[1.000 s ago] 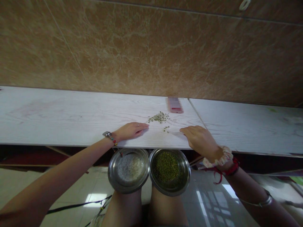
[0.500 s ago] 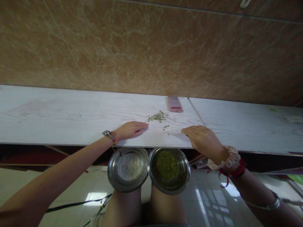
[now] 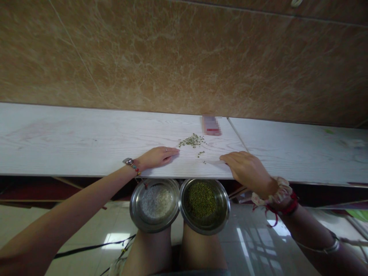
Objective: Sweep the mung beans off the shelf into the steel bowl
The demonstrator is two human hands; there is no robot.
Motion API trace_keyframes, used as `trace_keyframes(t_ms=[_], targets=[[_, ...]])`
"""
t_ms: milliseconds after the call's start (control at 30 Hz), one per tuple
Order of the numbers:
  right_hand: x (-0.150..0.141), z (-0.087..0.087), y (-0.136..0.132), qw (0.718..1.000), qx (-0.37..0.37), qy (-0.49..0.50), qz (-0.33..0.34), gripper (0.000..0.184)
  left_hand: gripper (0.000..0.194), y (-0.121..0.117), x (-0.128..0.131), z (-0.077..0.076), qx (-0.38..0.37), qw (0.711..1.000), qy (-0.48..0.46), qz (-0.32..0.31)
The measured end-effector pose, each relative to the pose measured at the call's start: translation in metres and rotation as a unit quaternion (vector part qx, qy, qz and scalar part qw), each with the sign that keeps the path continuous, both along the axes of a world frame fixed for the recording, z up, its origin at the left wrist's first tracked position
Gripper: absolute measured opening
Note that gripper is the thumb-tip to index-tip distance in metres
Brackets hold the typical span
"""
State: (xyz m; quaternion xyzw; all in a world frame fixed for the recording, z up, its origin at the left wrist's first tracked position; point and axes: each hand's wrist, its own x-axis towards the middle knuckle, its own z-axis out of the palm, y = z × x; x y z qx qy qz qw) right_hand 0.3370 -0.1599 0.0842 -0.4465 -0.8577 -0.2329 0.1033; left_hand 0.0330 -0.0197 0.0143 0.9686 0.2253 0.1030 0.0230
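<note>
- Two bare hands work at the white tabletop [image 3: 71, 149]. The left hand [image 3: 157, 158] lies flat, fingers nearly straight and together, with nothing seen in its grasp; its fingertips are just beside the loose green beans [image 3: 193, 141], perhaps for support.
- The right hand [image 3: 244, 166] is mostly closed, its fingers pinching a thin pale piece [image 3: 215, 162] that points towards a few stray beans [image 3: 200, 154]. What the piece is, I cannot tell; the low pinch seems to keep it near the surface.
- The loose beans lie scattered on the tabletop between the hands and the wall [image 3: 172, 57], with the strays nearer the front edge.
- Two metal bowls sit rim to rim below that edge, seemingly on the thighs [image 3: 152, 251], probably for easy reach. The left bowl [image 3: 133, 216] holds white grains [image 3: 155, 202]; the right bowl [image 3: 211, 230] holds green beans [image 3: 201, 198]. Separate bowls keep the kinds apart.
- No brand or label can be read. A flat object [image 3: 211, 125] beyond the loose beans is pixelated, so any writing there is hidden.
</note>
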Motion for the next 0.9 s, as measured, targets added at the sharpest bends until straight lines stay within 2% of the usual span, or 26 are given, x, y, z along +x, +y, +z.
trace_keyframes(t_ms=[133, 333, 600, 733, 900], targets=[[-0.0006, 0.0008, 0.0, 1.0, 0.001, -0.016, -0.007, 0.03, 0.034, 0.0004, 0.0, 0.0002, -0.002, 1.0, 0.004, 0.001], [-0.0015, 0.0024, -0.0065, 0.999, 0.033, -0.001, 0.02, 0.032, 0.034, -0.0005, 0.0004, 0.0007, -0.002, 1.0, -0.001, 0.002], [0.0062, -0.0036, -0.0025, 1.0, -0.004, -0.012, -0.027, 0.03, 0.033, -0.0008, 0.0, -0.0001, -0.008, 1.0, -0.003, 0.004], [0.0041, -0.0025, -0.0022, 1.0, 0.01, -0.005, -0.023, 0.03, 0.033, -0.0002, -0.0005, -0.0005, -0.007, 1.0, -0.003, 0.003], [-0.0024, -0.0031, -0.0026, 1.0, -0.006, -0.001, -0.025, 0.029, 0.033, -0.0003, -0.0003, -0.0004, -0.009, 1.0, -0.01, 0.002]])
